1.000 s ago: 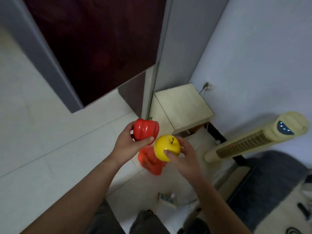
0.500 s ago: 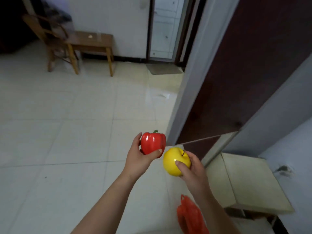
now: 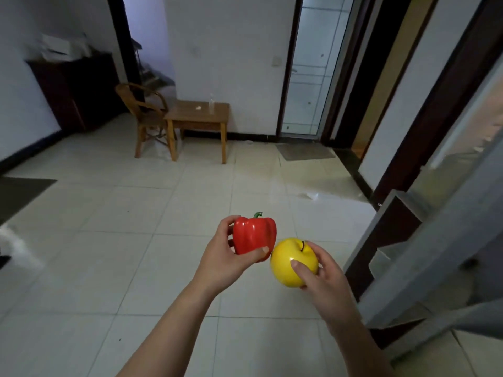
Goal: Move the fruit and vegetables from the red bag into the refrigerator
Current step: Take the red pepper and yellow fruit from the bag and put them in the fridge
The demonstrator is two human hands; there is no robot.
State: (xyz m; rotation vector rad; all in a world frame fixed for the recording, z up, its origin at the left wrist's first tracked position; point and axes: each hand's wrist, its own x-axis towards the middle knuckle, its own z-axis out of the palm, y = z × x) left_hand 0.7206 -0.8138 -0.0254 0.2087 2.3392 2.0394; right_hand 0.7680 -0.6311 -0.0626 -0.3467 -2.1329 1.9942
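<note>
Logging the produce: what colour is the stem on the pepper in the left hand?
Green, on the red pepper; head view shows it.

- A person's left hand grips a red bell pepper, stem up, with the thumb across its lower front.
- The right hand holds a yellow apple just beside the pepper, at its 4 o'clock.
- Across the room at 11 o'clock, a wooden table stands against the white wall, with a wooden chair at its 9 o'clock.
- A grey doormat lies on the pale tiled floor at 1 o'clock.
</note>
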